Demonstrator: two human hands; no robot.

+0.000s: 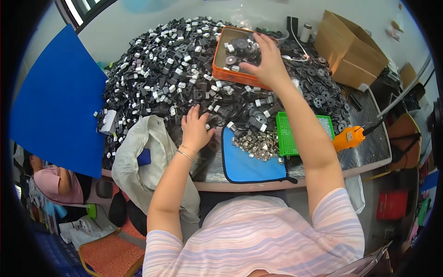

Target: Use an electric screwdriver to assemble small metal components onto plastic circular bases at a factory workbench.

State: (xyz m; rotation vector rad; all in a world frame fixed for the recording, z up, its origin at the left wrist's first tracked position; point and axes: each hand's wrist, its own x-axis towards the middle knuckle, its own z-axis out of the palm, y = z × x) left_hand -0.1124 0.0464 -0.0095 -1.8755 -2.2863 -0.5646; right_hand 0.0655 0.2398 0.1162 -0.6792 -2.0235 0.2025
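Observation:
My right hand (269, 63) reaches over an orange tin box (222, 72), its thumb and fingers apart above the box's right part. Inside the tin lie black round parts (241, 44) and small white-and-black pieces; nothing shows in the hand's grip. My left hand (195, 128) lies with fingers spread at the near edge of a big heap of small black and white plastic parts (159, 60). A pale cloth sack (138, 134) hangs over the table edge beside my left forearm.
Small metal pieces (258, 144) lie on a blue zip pouch (249, 170), beside a green basket (287, 138). An orange-handled power tool (349, 138) hangs on a cable at right. Black discs (320, 87) spread before a cardboard box (346, 51). Another person (53, 182) sits at left beyond a blue board (60, 106).

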